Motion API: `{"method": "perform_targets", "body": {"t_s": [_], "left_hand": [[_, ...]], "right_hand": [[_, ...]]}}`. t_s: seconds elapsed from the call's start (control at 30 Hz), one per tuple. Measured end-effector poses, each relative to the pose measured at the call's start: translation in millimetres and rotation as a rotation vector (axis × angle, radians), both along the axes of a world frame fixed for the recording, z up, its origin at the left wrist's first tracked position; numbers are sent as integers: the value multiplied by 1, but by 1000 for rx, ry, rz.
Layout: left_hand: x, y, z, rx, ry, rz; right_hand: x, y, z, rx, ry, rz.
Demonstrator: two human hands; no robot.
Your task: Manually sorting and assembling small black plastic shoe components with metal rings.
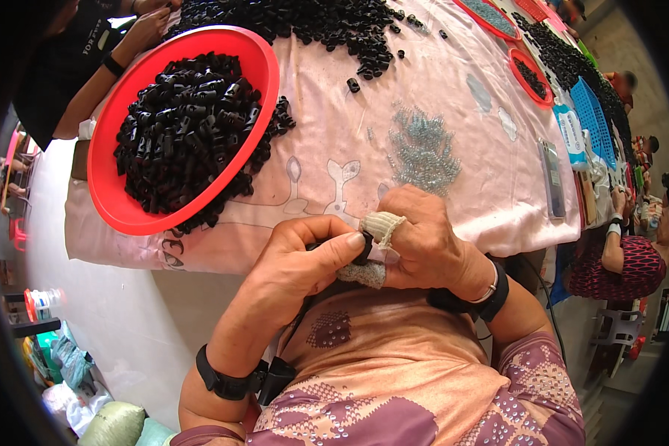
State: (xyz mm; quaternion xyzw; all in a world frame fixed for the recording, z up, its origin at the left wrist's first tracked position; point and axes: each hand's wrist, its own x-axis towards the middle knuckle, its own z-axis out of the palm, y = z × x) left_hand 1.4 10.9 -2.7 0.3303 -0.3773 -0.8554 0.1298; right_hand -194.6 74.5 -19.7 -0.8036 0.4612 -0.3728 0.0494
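Note:
My left hand point(297, 256) is closed around a small black plastic part point(364, 249), pinched between thumb and fingers above my lap at the table's near edge. Against that same part presses my right hand point(427, 234), its fingers curled. A ribbed white cloth cover point(381, 227) wraps one right finger, and a greyish cloth cover point(363, 275) shows below it. Most of the part is hidden by my fingers. Beyond my right hand, a loose pile of small silvery springs point(424, 152) lies on the pink cloth point(312, 97).
A red basin point(100, 186) heaped with black plastic parts point(189, 126) leans at the left. More black parts point(290, 18) spread across the far side. Rightward are a phone point(551, 178), a blue basket point(593, 123) and a small red tray point(531, 78). Another person's arm point(89, 97) reaches in at far left.

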Motion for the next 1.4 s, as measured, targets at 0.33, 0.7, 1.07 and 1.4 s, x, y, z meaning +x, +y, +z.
{"method": "perform_targets", "body": {"t_s": [0.33, 0.7, 1.07, 1.4], "left_hand": [[1, 0, -3, 8, 41, -7], [2, 3, -5, -21, 63, -70], [1, 6, -9, 2, 114, -71], [1, 2, -6, 40, 99, -70]], "right_hand": [[0, -1, -1, -61, -9, -4], [-1, -1, 1, -73, 35, 23], [3, 3, 0, -51, -16, 101], [3, 0, 0, -46, -45, 86]]}}
